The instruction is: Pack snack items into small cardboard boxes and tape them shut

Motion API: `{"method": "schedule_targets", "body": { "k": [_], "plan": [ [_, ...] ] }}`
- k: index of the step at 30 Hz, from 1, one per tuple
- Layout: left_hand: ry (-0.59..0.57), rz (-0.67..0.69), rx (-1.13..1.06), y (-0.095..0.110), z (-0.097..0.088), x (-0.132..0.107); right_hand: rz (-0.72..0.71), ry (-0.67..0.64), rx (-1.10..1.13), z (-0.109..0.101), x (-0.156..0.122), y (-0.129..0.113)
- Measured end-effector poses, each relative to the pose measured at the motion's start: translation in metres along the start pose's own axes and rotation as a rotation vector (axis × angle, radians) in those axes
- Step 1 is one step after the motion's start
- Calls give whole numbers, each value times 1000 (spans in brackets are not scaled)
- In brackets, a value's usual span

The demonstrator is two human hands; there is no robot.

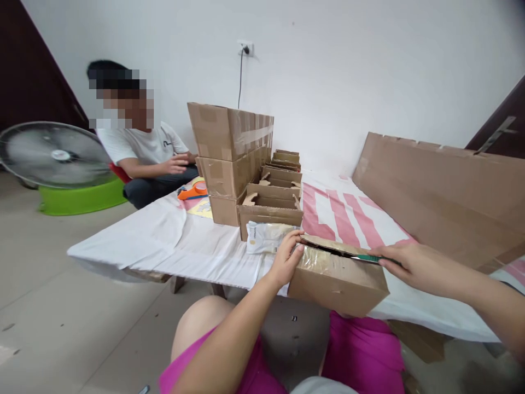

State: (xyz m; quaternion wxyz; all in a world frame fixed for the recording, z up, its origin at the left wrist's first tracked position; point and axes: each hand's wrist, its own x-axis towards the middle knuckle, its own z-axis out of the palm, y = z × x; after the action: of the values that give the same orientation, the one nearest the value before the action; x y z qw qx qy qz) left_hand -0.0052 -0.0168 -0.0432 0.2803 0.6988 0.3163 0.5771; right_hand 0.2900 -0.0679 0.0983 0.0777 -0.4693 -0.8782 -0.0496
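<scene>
A brown cardboard box (340, 282) with clear tape along its top sits at the table's near edge, in front of me. Its top shows a dark slit, with one flap (328, 242) slightly raised. My left hand (287, 258) is closed on the box's left end, fingers over the top edge. In my right hand (406, 265) is a green-handled utility knife (367, 258), which lies along the slit; its blade tip is hidden. Just beyond my left hand lies a white plastic packet (266, 236), partly covered by that hand.
Stacked taped boxes (221, 178) and a row of open boxes (273, 202) stand on the cloth-covered table (135, 249). An orange tape dispenser (192, 190) lies left of them. Another person (143, 153) sits at the far left, near a fan (57, 156). A large cardboard sheet (443, 191) leans at right.
</scene>
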Motion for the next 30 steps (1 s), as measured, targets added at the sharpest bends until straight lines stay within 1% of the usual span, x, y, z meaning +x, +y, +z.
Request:
{"method": "schedule_targets", "body": {
  "k": [2, 3, 5, 7, 10, 12, 13, 15, 17, 19, 20, 22, 24, 26, 28, 30],
  "plan": [
    [1, -6, -5, 1, 0, 0, 35, -86, 17, -2, -8, 10],
    [8, -13, -13, 1, 0, 0, 57, -107, 34, -3, -11, 15],
    [31, -44, -48, 1, 1, 0, 102, -104, 103, -5, -17, 24],
    [60, -86, -88, 0, 3, -2, 143, -111, 229, -4, -23, 32],
    [86, -110, -116, -1, 4, -3, 214, -125, 499, 3, -34, 44],
    [78, -109, -108, -2, 4, -3, 283, -91, 692, 14, -44, 53],
    [67, -103, -98, -2, 4, -2, 321, -51, 778, 21, -49, 58],
    [42, -79, -68, -2, 2, -1, 397, 64, 910, 38, -58, 70],
    [37, -49, -41, -1, 1, 0, 461, 169, 979, 57, -65, 83],
    [47, -35, -29, -1, 1, 1, 517, 219, 947, 78, -70, 97],
    [53, -35, -27, -2, 1, 1, 544, 225, 874, 88, -71, 102],
    [58, -34, -27, -3, 2, 1, 566, 202, 618, 110, -75, 111],
    [63, -33, -29, -3, 3, 1, 530, 151, 330, 131, -78, 114],
    [62, -35, -29, -4, 3, 1, 455, 84, 162, 148, -79, 114],
    [58, -39, -32, -4, 3, 1, 388, 19, 101, 158, -77, 113],
    [56, -39, -40, -4, 4, 1, 349, 16, 65, 156, -69, 110]
  ]
}}
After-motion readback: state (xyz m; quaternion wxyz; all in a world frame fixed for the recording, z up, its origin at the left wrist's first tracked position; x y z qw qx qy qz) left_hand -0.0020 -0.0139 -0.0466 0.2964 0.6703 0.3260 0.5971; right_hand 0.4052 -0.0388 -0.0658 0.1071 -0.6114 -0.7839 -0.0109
